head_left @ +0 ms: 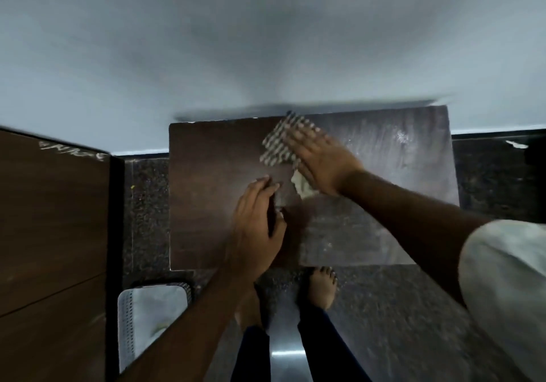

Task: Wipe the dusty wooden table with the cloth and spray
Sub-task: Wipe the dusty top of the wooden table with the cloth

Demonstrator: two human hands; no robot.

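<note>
A small wooden table (pixel 206 204) stands against the wall. Its left half looks dark and its right half (pixel 384 175) is grey with dust streaks. A checked cloth (pixel 276 148) lies near the far edge at the middle, with a pale corner sticking out under my wrist. My right hand (pixel 322 160) presses flat on the cloth, fingers spread. My left hand (pixel 257 228) hovers over the table's middle near the front, fingers curled around a dark, mostly hidden object that seems to be the spray bottle (pixel 271 219).
A tall brown wooden panel (pixel 53 219) stands at the left. On the dark speckled floor beside it sits a white perforated basket (pixel 127 322). My bare feet (pixel 322 287) stand at the table's front edge. The grey wall (pixel 266 42) rises just behind the table.
</note>
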